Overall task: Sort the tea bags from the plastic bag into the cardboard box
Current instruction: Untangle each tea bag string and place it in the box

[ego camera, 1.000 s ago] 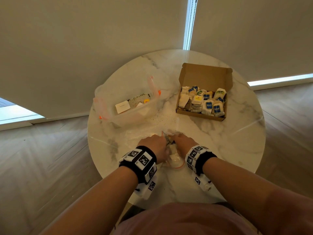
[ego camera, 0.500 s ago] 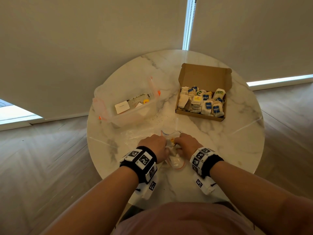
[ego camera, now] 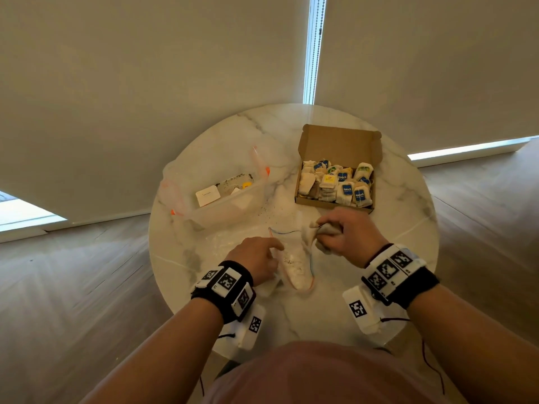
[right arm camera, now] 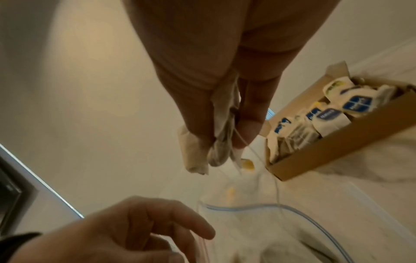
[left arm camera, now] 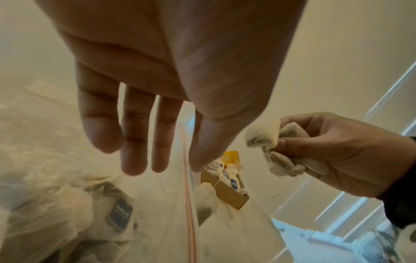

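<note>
My right hand (ego camera: 347, 234) is closed around a bunch of tea bags (ego camera: 313, 233), the fingers curled on them, and it hangs over the bench (ego camera: 393, 223) just at the 6 o'clock side of the cardboard box (ego camera: 338, 170). From the right wrist view I see thin strings and a yellow tag (right arm camera: 247, 165) hanging down from this bunch. My left hand (ego camera: 256, 258) is relaxed, with the fingers (left arm camera: 101, 124) almost straight and nothing gripped; the fingertips are at the opening of the plastic bag (ego camera: 294, 269), but I cannot tell if they touch it. This bag lies on the bench between my two hands, its mouth is open, and some tea bags are inside it, one with a blue label (left arm camera: 120, 214). The cardboard box stands at about 1 o'clock on the round bench, lid up, and it holds many tea bags in rows. At about 10 o'clock there is a clear plastic container (ego camera: 215, 196) with a white card (ego camera: 207, 195) inside.
</note>
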### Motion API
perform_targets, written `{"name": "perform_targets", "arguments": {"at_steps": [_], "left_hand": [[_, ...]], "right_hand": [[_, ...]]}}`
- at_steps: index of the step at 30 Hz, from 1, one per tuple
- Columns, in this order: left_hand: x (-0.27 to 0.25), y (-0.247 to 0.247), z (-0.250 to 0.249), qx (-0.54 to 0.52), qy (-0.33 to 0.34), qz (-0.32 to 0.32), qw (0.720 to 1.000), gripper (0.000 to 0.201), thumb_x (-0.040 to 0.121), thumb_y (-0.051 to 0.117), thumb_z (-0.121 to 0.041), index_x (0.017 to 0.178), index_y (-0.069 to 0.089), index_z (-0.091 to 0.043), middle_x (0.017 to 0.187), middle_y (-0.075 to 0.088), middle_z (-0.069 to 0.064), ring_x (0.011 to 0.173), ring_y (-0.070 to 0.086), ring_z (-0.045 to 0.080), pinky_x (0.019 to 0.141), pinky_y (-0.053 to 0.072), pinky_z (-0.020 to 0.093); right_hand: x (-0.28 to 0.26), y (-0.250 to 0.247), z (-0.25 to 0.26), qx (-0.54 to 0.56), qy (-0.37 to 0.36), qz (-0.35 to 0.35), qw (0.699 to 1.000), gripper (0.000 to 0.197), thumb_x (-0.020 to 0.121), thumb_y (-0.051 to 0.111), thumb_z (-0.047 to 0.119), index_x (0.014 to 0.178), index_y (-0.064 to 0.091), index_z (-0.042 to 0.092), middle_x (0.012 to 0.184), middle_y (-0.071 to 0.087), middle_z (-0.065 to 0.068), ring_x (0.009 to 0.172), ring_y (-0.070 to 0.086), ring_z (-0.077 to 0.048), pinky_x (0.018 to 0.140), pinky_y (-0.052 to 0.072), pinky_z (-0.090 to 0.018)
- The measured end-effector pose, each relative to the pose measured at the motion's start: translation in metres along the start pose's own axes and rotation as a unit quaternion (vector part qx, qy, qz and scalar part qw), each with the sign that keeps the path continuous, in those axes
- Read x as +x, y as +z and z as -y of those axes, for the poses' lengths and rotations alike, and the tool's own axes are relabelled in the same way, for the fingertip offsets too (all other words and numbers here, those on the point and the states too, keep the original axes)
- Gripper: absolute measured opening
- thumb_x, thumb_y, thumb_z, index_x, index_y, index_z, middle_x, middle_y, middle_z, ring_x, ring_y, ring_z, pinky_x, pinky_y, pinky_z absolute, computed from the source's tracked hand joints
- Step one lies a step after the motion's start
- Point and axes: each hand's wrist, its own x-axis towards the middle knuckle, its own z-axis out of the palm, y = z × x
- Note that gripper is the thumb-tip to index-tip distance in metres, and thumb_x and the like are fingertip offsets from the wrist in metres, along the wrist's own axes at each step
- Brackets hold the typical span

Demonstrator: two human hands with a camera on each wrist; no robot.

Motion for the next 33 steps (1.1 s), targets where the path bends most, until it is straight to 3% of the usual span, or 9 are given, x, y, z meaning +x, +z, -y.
{"name": "perform_targets", "arguments": {"at_steps": [4,8,11,17,19,22,26,28,33], "left_hand": [[-0.017,-0.016,0.015,-0.131,0.036,-0.113,0.984,0.027,0.093,0.061,-0.013,0.105,0.067,-0.036,0.098,0.067,-0.008,0.073,0.059,0.003,0.068,0.046,0.011],[-0.031,-0.044,0.029,-0.188,0.036,-0.182,0.965,0.023,0.089,0.068,-0.015,0.099,0.067,-0.036,0.093,0.069,-0.011,0.077,0.066,0.011,0.074,0.052,0.021],[-0.038,-0.056,0.027,-0.193,0.073,-0.167,0.964,0.028,0.085,0.075,-0.018,0.107,0.067,-0.034,0.099,0.069,-0.012,0.084,0.066,0.007,0.077,0.051,0.02],[-0.022,-0.036,-0.003,-0.17,0.104,-0.068,0.978,0.08,0.068,0.088,-0.039,0.137,0.048,-0.028,0.131,0.052,-0.011,0.119,0.051,0.007,0.101,0.045,0.03],[-0.016,-0.028,-0.011,-0.215,0.105,-0.067,0.969,0.059,0.07,0.087,-0.037,0.122,0.058,-0.037,0.124,0.057,-0.01,0.118,0.053,0.009,0.101,0.046,0.034],[-0.016,-0.025,-0.021,-0.312,0.124,-0.093,0.937,0.021,0.082,0.079,-0.017,0.093,0.071,-0.033,0.106,0.07,-0.007,0.096,0.065,0.005,0.085,0.051,0.025],[-0.024,-0.031,-0.029,-0.473,0.089,-0.039,0.876,0.006,0.093,0.063,-0.006,0.096,0.069,-0.007,0.09,0.072,0.015,0.077,0.07,0.026,0.068,0.06,0.039],[-0.029,-0.034,-0.028,-0.542,0.08,0.012,0.836,0.02,0.09,0.066,-0.002,0.11,0.063,-0.004,0.1,0.07,0.024,0.082,0.071,0.03,0.071,0.061,0.04],[-0.027,-0.045,-0.02,-0.66,0.161,0.124,0.723,0.104,0.051,0.098,-0.023,0.137,0.043,0.0,0.124,0.06,0.025,0.111,0.064,0.041,0.089,0.056,0.044]], "right_hand": [[-0.003,-0.024,0.021,-0.008,-0.019,-0.022,1.0,0.02,0.078,0.075,0.014,0.098,0.074,0.017,0.09,0.064,0.007,0.082,0.055,-0.008,0.069,0.037,-0.009],[-0.004,-0.04,0.042,-0.026,-0.045,-0.043,0.998,0.019,0.079,0.074,0.017,0.098,0.074,0.017,0.09,0.065,0.006,0.082,0.055,-0.008,0.069,0.031,-0.002],[-0.006,-0.048,0.062,-0.011,-0.07,-0.057,0.996,0.019,0.078,0.075,0.017,0.097,0.075,0.019,0.084,0.062,0.013,0.077,0.054,-0.003,0.069,0.034,-0.003],[-0.002,-0.057,0.097,0.045,-0.138,-0.048,0.988,0.021,0.077,0.077,0.022,0.097,0.075,0.019,0.087,0.07,0.007,0.079,0.064,-0.011,0.072,0.052,-0.031],[0.002,-0.061,0.106,0.063,-0.142,-0.047,0.987,0.022,0.077,0.078,0.022,0.099,0.075,0.019,0.088,0.071,0.007,0.08,0.066,-0.011,0.074,0.056,-0.038],[0.006,-0.067,0.114,0.067,-0.143,-0.058,0.986,0.021,0.077,0.078,0.022,0.097,0.076,0.019,0.087,0.073,0.006,0.079,0.067,-0.01,0.075,0.056,-0.039],[0.011,-0.074,0.113,0.054,-0.144,-0.073,0.985,0.019,0.077,0.078,0.023,0.096,0.076,0.018,0.085,0.073,0.005,0.077,0.067,-0.01,0.077,0.056,-0.037],[0.014,-0.073,0.109,0.031,-0.136,-0.068,0.988,0.019,0.077,0.078,0.024,0.096,0.076,0.02,0.085,0.073,0.007,0.077,0.066,-0.009,0.077,0.055,-0.033],[0.02,-0.055,0.103,0.014,-0.104,0.008,0.994,0.022,0.077,0.077,0.022,0.098,0.074,0.023,0.081,0.064,0.018,0.073,0.059,0.002,0.071,0.042,-0.014]]}}
